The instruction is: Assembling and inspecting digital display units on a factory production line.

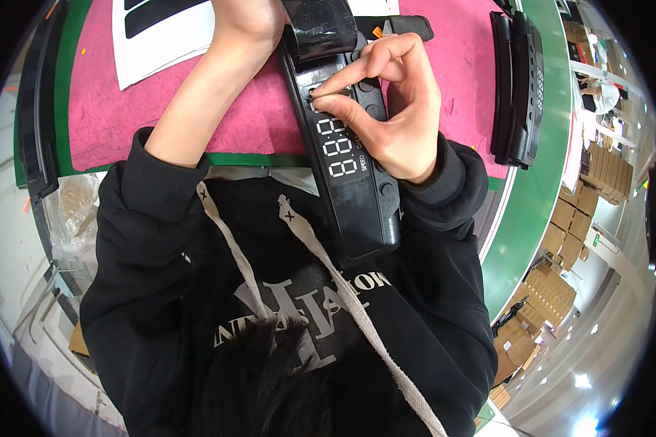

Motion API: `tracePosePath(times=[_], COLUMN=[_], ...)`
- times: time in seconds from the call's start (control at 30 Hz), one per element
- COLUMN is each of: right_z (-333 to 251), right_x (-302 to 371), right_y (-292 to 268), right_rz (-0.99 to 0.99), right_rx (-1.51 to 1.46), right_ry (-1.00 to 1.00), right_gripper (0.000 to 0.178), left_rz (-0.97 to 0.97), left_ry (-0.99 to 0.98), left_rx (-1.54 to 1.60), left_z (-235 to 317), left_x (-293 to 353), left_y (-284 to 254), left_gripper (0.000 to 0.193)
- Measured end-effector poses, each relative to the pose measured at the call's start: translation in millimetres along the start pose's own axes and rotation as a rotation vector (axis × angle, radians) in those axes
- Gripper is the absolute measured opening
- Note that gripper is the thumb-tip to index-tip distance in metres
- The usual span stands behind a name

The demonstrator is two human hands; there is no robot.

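Panel under two hands

A green bench bears a pink mat. The panel, black with white digits, lies across the mat's near edge, one end toward the person's chest. A white sheet lies to its left, beyond the left forearm. The left hand is beside the panel's far end; its fingers are out of frame, so its grip cannot be told. The right hand has thumb and forefinger almost meeting over the panel's face; anything between them is too small to tell.
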State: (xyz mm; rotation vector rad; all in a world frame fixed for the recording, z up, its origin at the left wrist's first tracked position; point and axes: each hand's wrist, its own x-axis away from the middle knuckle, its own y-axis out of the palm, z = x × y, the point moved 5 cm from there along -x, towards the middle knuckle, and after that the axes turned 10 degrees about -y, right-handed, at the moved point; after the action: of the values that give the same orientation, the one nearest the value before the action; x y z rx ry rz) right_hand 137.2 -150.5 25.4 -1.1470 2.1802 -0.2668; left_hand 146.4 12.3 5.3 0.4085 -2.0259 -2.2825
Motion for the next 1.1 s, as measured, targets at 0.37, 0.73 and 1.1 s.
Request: tracePosePath(times=[0.37, 0.73, 1.1], right_z=[3, 8, 10], right_x=[-2, -4, 5], right_y=[2, 5, -2], right_rz=[0.014, -0.011, 0.071], right_rx=[-0.039, -0.128, 0.029], right_ry=[0.073, 0.05, 0.04], right_gripper=[0.045, 0.049, 0.059], left_rz=[0.221, 0.235, 0.333], left_ry=[0.342, 0.326, 0.317], left_rx=[-0.881, -0.826, -0.734], left_z=[12, 12, 17], left_x=[2, 1, 2], left_y=[-2, -1, -6], left_gripper=[0.043, 0.042, 0.045])
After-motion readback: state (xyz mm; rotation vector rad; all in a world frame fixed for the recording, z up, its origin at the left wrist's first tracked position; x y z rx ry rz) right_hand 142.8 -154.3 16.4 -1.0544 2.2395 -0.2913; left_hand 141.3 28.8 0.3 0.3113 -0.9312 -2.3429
